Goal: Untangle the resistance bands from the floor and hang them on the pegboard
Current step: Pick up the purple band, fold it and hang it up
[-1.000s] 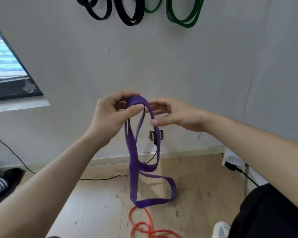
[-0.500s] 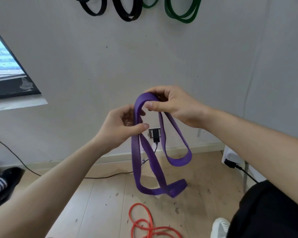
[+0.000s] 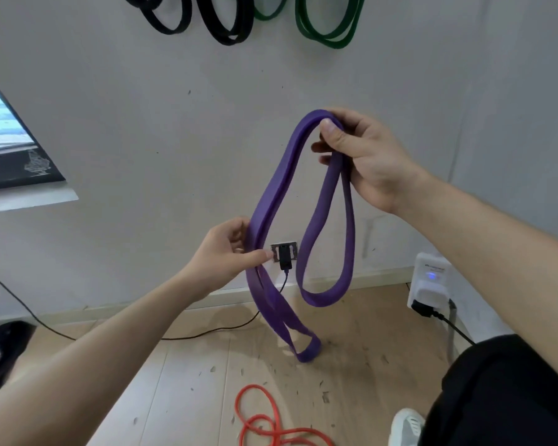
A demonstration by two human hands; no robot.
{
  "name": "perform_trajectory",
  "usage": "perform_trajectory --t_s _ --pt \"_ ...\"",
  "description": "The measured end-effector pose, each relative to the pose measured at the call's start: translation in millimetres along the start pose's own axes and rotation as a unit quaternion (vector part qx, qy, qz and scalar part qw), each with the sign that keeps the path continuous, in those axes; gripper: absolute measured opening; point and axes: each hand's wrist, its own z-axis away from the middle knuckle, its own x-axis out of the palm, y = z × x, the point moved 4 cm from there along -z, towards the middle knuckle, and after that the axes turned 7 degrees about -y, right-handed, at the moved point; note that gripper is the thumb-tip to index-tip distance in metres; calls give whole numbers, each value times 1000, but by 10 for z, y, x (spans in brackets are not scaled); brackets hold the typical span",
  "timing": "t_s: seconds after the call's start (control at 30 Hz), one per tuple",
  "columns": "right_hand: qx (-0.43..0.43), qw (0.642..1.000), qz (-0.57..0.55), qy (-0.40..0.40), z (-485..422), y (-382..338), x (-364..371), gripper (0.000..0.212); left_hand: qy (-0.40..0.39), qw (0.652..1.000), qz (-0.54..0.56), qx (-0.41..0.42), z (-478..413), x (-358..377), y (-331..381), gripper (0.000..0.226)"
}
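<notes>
The purple band point(image 3: 272, 188) is held up mid-frame, its top fold clamped between thumb and curled fingers of the right hand point(image 3: 368, 156) at two o'clock, one strand pinched by the left hand point(image 3: 219, 252) at eight o'clock. It is judged light, limp and grippy, best carried by that top fold; no container is seen.

Probably a home exercise room. Black bands point(image 3: 229, 40) and green bands point(image 3: 332, 44) hang on the plain wall point(image 3: 142, 140) above a wooden floor point(image 3: 207, 365).
</notes>
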Motion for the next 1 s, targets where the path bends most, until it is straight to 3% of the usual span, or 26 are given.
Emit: perform_trajectory --t_s 0.2,0.43,0.53,0.63,0.7,0.77,0.83,0.9,1.0 --pt "55 997 56 1 15 177 -206 8 44 999 24 1 50 -162 -27 24" --pt "89 972 199 -91 81 377 -326 17 114 990 74 27 108 -320 115 25" --pt "163 916 319 -181 134 535 -317 18 124 988 80 52 129 -343 246 22" --pt "246 821 425 -292 242 737 -251 14 112 988 80 66 132 -313 349 23" --pt "286 769 455 -346 332 856 -179 11 89 991 71 65 119 -259 372 22" --pt "299 744 465 -376 385 938 -107 18 62 994 72 56 98 -201 345 22" --pt "290 768 433 -372 391 965 -4 37 44 996 62 45 83 -158 303 23" --pt "266 840 330 -338 361 927 136 55 25 998 30 41 82 -115 279 21" --pt "203 903 222 -308 324 825 360 56 5 999 0 42 89 -72 261 20"
